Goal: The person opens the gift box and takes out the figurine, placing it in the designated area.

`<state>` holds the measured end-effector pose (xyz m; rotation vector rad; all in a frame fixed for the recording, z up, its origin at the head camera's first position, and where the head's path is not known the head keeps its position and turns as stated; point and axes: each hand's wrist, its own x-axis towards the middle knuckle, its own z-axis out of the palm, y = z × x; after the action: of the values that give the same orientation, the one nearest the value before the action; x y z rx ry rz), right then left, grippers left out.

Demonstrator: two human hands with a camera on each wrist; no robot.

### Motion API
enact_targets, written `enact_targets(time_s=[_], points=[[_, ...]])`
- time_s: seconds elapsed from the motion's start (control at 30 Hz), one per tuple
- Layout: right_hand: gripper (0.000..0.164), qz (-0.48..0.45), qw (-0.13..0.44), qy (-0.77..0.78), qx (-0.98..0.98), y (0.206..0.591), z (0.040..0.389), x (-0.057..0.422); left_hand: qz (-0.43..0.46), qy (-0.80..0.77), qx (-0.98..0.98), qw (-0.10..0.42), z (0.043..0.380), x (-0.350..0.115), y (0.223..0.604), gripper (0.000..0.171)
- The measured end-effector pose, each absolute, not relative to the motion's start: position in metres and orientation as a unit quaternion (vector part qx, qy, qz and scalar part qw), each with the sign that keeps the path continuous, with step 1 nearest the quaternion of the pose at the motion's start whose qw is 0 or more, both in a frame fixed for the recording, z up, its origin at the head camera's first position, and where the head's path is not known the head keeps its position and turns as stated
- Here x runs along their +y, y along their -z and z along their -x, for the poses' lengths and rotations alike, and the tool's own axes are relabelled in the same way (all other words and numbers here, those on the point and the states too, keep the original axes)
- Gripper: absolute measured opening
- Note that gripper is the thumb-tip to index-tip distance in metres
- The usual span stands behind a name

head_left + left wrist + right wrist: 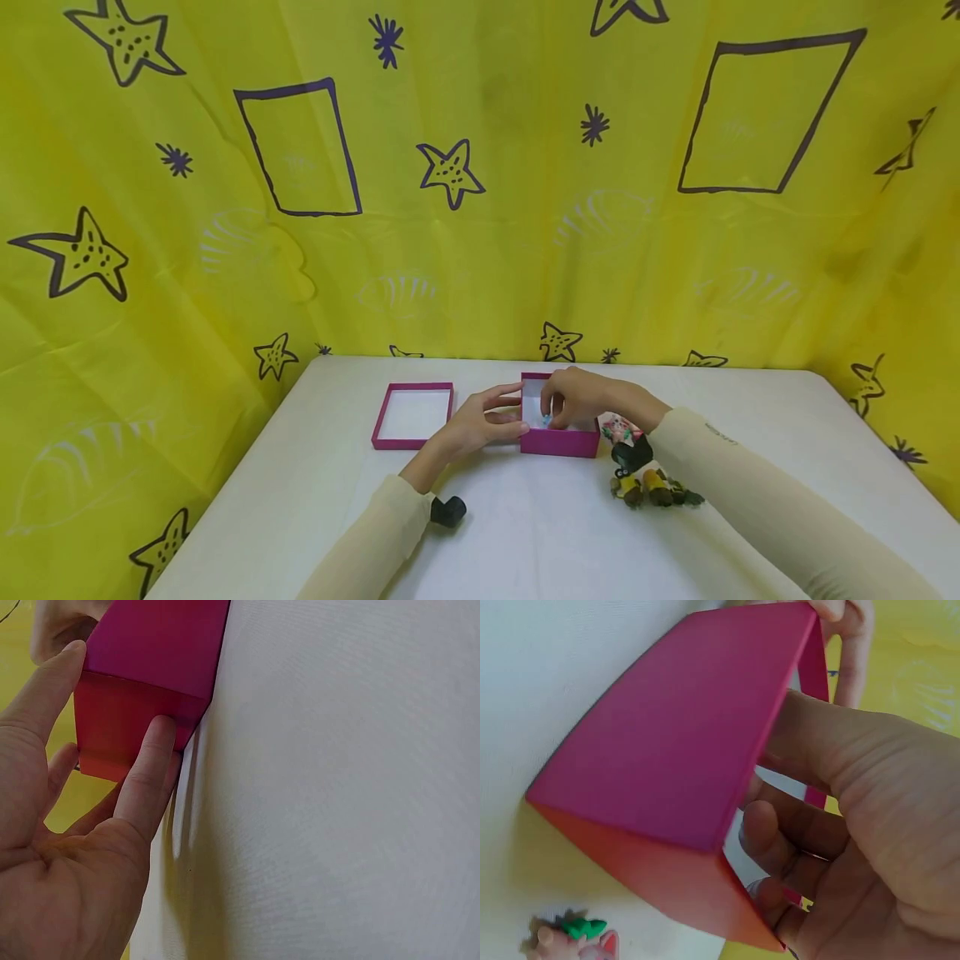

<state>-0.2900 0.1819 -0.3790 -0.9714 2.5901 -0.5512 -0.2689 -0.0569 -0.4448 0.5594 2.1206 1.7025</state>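
Observation:
An open magenta box with a white inside stands on the white table. My right hand reaches down into it from above, fingers bent, and pinches a small light-blue thing whose kind I cannot tell. In the right wrist view the box wall hides the fingertips. My left hand rests against the box's left side with its fingers fairly straight. The left wrist view shows its thumb at the upper rim and a finger flat on the side wall.
Left of the box lies its magenta-edged lid, white inside up. A pink figurine with green stands right of the box. Nearer are several small yellow-and-brown figures. Black wrist-worn pieces show at both sleeves. A yellow patterned curtain hangs behind.

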Motion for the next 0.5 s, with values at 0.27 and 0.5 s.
enact_targets(time_s=[0.27, 0.5], points=[[0.011, 0.346, 0.144, 0.227, 0.899, 0.373, 0.288, 0.191, -0.205, -0.606, 0.747, 0.180, 0.269, -0.058, 0.445, 0.069], [0.012, 0.357, 0.124, 0.238, 0.895, 0.368, 0.284, 0.197, -0.200, -0.604, 0.749, 0.183, 0.269, -0.058, 0.444, 0.070]])
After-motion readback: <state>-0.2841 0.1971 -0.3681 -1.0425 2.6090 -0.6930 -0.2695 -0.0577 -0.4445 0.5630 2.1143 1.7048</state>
